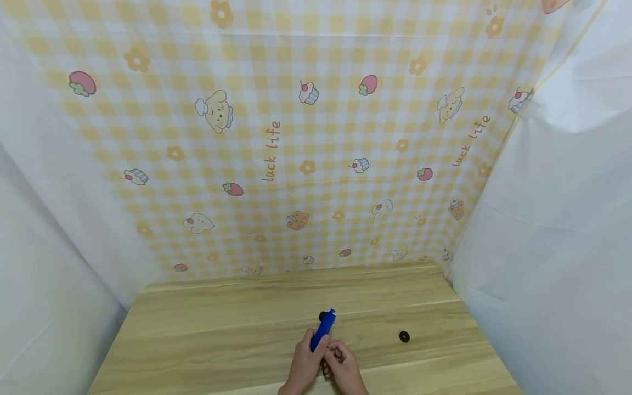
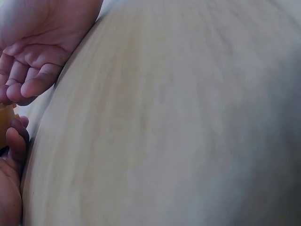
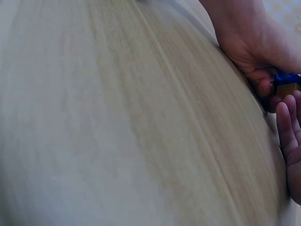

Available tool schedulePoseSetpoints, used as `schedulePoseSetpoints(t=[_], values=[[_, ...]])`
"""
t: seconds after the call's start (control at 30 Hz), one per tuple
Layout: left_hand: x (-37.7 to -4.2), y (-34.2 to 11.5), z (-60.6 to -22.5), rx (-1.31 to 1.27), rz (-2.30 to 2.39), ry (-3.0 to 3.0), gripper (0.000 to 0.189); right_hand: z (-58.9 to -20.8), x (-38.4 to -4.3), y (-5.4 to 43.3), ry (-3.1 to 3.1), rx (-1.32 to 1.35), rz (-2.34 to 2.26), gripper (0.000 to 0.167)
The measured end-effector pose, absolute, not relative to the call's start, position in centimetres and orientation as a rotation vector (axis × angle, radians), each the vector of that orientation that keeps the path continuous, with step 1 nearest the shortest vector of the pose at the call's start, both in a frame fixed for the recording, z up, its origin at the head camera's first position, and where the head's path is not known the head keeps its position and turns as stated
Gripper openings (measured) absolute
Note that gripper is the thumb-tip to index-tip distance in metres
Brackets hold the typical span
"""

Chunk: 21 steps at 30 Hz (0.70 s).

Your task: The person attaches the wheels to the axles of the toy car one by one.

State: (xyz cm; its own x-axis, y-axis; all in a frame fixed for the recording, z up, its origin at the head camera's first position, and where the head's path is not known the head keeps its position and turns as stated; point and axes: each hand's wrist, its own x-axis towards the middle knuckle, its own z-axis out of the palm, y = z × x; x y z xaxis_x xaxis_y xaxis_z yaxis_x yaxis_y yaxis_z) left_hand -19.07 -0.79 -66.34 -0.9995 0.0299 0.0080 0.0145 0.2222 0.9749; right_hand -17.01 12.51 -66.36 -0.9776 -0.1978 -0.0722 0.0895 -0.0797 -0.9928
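My left hand (image 1: 307,359) grips a long blue toy car (image 1: 323,331), tilted with its far end up. A black wheel (image 1: 322,316) shows on the left side of that far end. My right hand (image 1: 344,367) is curled at the near end, thumb and forefinger pinching there right beside the left thumb; what lies between those fingertips is hidden. In the left wrist view a yellow-orange part (image 2: 5,125) of the toy shows between both hands. From the right wrist, a blue edge (image 3: 287,77) of it appears above the yellow part.
A loose black ring-shaped wheel (image 1: 404,336) lies on the wooden table (image 1: 222,334), right of the hands. A yellow checked cloth (image 1: 336,126) hangs behind the table, and white sheets (image 1: 558,230) close in both sides.
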Motion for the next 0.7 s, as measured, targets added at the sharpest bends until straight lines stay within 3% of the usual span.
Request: schedulePoseSetpoints(t=[0.43, 0.7], values=[[-19.29, -1.07, -66.19, 0.058, 1.873, 2.435, 0.043, -66.01, -17.07, 12.61, 1.994, -0.034, -2.105, 0.041], [-18.96, -1.12, -66.40, 0.028, 1.946, 2.413, 0.038, -66.03, -17.00, 12.13, 2.062, -0.001, -2.083, 0.038]])
